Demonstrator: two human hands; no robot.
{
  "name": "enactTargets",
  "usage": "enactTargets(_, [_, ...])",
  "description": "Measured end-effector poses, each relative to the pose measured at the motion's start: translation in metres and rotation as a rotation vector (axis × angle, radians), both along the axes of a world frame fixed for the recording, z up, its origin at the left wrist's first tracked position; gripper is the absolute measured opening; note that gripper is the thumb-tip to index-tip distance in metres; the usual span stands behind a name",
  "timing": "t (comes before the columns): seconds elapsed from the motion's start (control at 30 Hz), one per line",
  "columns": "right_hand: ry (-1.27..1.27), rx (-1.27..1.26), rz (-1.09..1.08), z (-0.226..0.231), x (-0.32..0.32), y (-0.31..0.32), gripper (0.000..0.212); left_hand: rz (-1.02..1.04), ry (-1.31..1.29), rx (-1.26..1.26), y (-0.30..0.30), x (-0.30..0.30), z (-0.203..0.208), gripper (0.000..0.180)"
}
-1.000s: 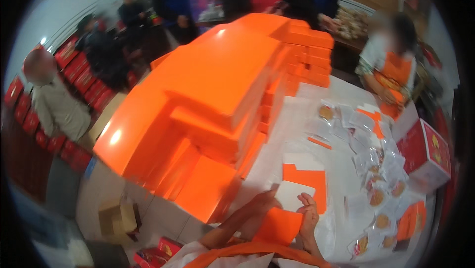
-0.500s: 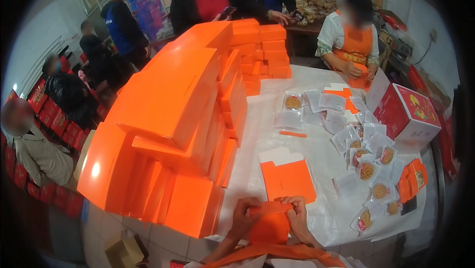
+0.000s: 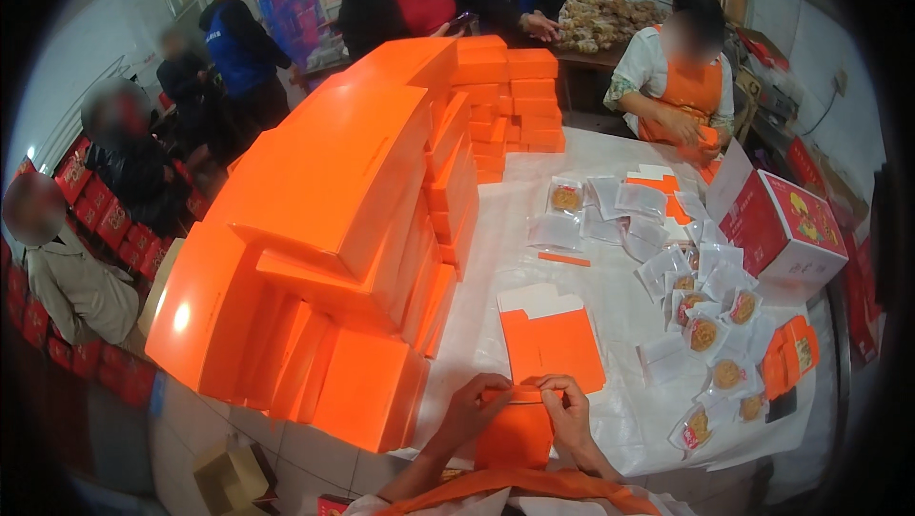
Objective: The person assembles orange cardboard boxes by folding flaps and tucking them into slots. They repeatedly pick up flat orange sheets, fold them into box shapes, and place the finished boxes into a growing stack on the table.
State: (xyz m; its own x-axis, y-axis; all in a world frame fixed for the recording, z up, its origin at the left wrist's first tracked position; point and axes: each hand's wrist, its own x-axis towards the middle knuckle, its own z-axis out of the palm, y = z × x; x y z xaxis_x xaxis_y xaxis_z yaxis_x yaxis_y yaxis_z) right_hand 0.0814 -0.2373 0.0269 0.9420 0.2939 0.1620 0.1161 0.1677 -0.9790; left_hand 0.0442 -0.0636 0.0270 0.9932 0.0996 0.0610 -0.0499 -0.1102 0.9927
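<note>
An orange carton (image 3: 513, 438) is upright close to my body at the table's near edge. My left hand (image 3: 474, 402) pinches the left end of its top flap, and my right hand (image 3: 568, 405) pinches the right end; the fingers of both are closed on it. Just beyond my hands lies a flat orange carton blank (image 3: 553, 343) with white flaps, on the white sheet covering the table (image 3: 484, 302). To the right are several round pastries in clear packets (image 3: 702, 334) among white packets.
A tall stack of orange boxes (image 3: 334, 182) fills the table's left side. A red and white carton (image 3: 782, 225) stands at the right. Across the table a co-worker (image 3: 677, 87) in an orange apron handles an orange box. Other people stand behind. An open cardboard box (image 3: 232, 478) is on the floor.
The carton's top flap has tipped over and now shows as a narrower strip between my fingers. My hands have drawn slightly closer together. The co-worker's hands and orange box have moved lower.
</note>
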Motion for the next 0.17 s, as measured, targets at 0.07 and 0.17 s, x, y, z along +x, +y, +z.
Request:
enactTargets(0.07, [0.012, 0.008, 0.005, -0.003, -0.001, -0.001, 0.005, -0.017, -0.061, -0.018, 0.000, -0.001, -0.003, 0.011])
enactTargets(0.17, [0.010, 0.014, 0.006, -0.011, -0.001, -0.003, 0.005, -0.023, -0.129, -0.048, -0.002, -0.005, -0.006, 0.011])
